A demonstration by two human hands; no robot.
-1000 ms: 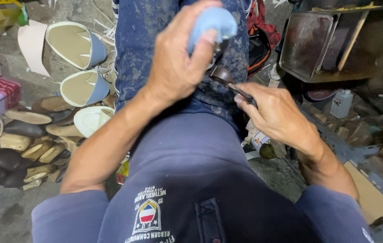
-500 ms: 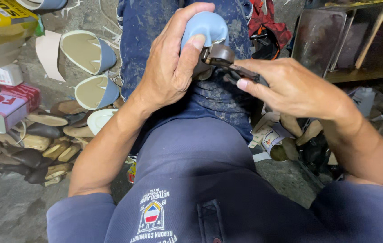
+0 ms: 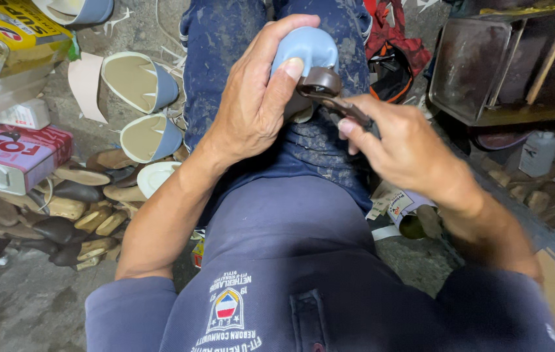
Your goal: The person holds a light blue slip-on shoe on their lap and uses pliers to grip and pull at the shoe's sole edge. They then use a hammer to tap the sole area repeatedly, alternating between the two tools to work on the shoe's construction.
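Since half a second ago the right hand (image 3: 414, 153) has drawn in closer to the blue shoe (image 3: 303, 49), and the pincers (image 3: 329, 91) now bite at the shoe's edge rather than hover beside it; the view has shifted slightly too. Nearest the camera is the person's dark blue sweatshirt (image 3: 277, 287), directly below the shoe. Above it, the left hand (image 3: 254, 104) is clenched around the shoe, thumb pressed against its pale blue side, holding it over the stained denim lap (image 3: 225, 39). Just right of the shoe, the right hand is closed on the pincers' handles, their brown head touching the shoe.

A slip looks possible: if the pincers lose their hold on the material, the head could jerk toward the left thumb, which sits right next to it.

Left of the shoe lie unfinished blue shoe uppers (image 3: 140, 81), wooden lasts (image 3: 62, 208) and a pink tin (image 3: 16, 156). Far right of the shoe stands a metal tray (image 3: 473, 72) with a white bottle (image 3: 538, 153) below it.

Most of the shoe is hidden under the left hand, the pincers' handles disappear inside the right fist, and the right forearm is blurred.
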